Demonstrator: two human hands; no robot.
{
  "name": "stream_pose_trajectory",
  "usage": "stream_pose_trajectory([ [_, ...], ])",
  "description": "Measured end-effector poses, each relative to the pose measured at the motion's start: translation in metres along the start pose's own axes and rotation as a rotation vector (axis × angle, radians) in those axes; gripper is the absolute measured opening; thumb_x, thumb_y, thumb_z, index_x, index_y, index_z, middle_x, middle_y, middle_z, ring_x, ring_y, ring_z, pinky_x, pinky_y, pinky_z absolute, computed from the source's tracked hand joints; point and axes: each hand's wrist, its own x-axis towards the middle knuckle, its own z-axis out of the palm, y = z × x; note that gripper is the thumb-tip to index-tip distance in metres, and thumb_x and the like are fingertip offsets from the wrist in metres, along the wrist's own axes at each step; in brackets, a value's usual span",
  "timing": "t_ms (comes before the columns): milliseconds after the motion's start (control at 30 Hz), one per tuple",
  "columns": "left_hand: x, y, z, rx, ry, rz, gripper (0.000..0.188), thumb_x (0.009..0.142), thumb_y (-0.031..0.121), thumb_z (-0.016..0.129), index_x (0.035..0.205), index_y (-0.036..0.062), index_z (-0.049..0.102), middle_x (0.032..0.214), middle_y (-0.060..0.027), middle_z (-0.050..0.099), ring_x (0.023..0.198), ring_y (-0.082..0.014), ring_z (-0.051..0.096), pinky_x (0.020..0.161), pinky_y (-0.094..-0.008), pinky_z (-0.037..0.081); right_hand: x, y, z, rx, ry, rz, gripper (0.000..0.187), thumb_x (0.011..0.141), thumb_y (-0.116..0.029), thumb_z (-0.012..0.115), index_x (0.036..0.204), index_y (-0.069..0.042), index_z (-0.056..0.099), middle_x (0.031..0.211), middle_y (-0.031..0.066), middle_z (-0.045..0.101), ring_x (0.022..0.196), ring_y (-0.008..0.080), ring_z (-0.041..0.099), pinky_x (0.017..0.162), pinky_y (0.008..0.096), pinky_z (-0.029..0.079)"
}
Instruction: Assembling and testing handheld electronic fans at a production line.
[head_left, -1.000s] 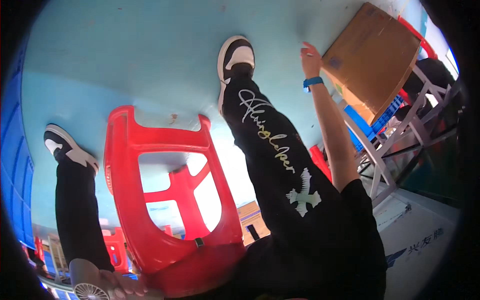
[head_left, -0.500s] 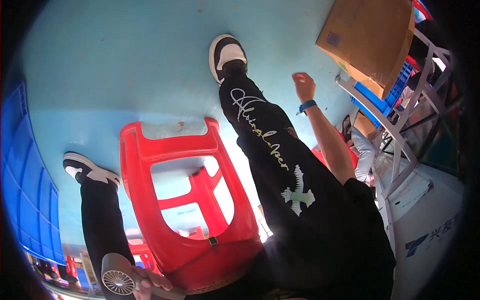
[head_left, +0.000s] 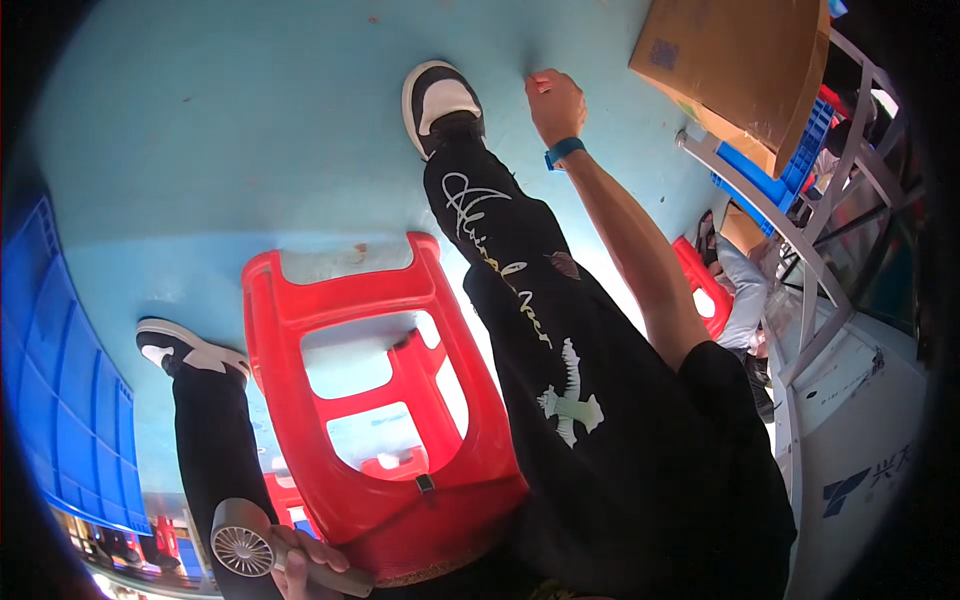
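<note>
My left hand (head_left: pixel 298 562) is at the lower edge, its fingers wrapped around the handle of a small grey handheld fan (head_left: pixel 243 540). The fan's round grille faces up beside my left leg. My right arm reaches forward past my right knee, a blue band (head_left: pixel 564 152) around its wrist. At its end my right hand (head_left: pixel 556 108) hangs above the floor near my right shoe (head_left: pixel 440 100), touching nothing around it. Its fingers are curled in; whether they hold anything is hidden. A red plastic stool (head_left: pixel 375 290) stands between my legs.
Blue plastic crates (head_left: pixel 75 370) line the left side. At the upper right a cardboard box (head_left: pixel 735 70) rests on a blue crate (head_left: pixel 770 180). A grey metal frame (head_left: pixel 765 240) runs along the right, with another person's leg (head_left: pixel 743 290) beyond it.
My right hand has moved forward and to the left, closer to my right shoe. My left hand still holds the fan, and the view has shifted slightly.
</note>
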Motion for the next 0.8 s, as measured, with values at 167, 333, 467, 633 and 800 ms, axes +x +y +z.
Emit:
stream_pose_trajectory([
  [167,0.000,-0.001,0.000,0.034,0.000,-0.003,0.022,0.087,0.016,0.059,0.100,0.0030,0.048,0.077,-0.0068,0.050,0.067,-0.0179,0.052,0.063,-0.0302,0.046,-0.004,-0.002,0.010,-0.070,0.008,-0.025,0.016,0.083,-0.026,0.056,0.088,-0.012,0.063,0.095,0.0108,0.062,0.082,0.0337,0.063,0.072,0.0441,0.049],
  [333,0.001,0.000,0.007,0.058,0.002,0.014,0.022,0.087,0.017,0.060,0.100,0.0032,0.047,0.077,-0.0067,0.050,0.065,-0.0174,0.051,0.062,-0.0300,0.045,-0.007,0.003,0.015,-0.053,0.005,-0.034,0.021,0.087,-0.027,0.053,0.097,-0.009,0.057,0.102,0.0146,0.057,0.081,0.0377,0.062,0.074,0.0478,0.048],
  [467,0.002,-0.002,0.004,0.071,-0.013,0.028,0.022,0.088,0.017,0.060,0.098,0.0037,0.046,0.076,-0.0063,0.049,0.064,-0.0170,0.051,0.062,-0.0296,0.045,-0.016,-0.005,0.010,-0.107,-0.012,-0.022,0.020,0.089,-0.027,0.052,0.098,-0.009,0.056,0.101,0.0141,0.057,0.081,0.0365,0.062,0.073,0.0478,0.048],
  [633,0.001,-0.004,0.003,0.048,-0.016,0.010,0.022,0.088,0.017,0.060,0.098,0.0039,0.045,0.076,-0.0059,0.049,0.065,-0.0167,0.050,0.062,-0.0297,0.045,-0.016,0.004,0.014,-0.262,-0.004,-0.165,0.019,0.090,-0.027,0.051,0.096,-0.009,0.055,0.100,0.0127,0.056,0.077,0.0337,0.063,0.069,0.0472,0.049],
  [800,0.000,-0.005,0.005,0.002,-0.019,0.014,0.022,0.088,0.015,0.060,0.098,0.0035,0.045,0.076,-0.0060,0.048,0.064,-0.0167,0.050,0.062,-0.0298,0.045,-0.015,0.009,0.021,-0.138,0.101,-0.253,0.017,0.090,-0.023,0.049,0.087,-0.007,0.052,0.082,0.0108,0.053,0.067,0.0298,0.060,0.058,0.0416,0.047],
])
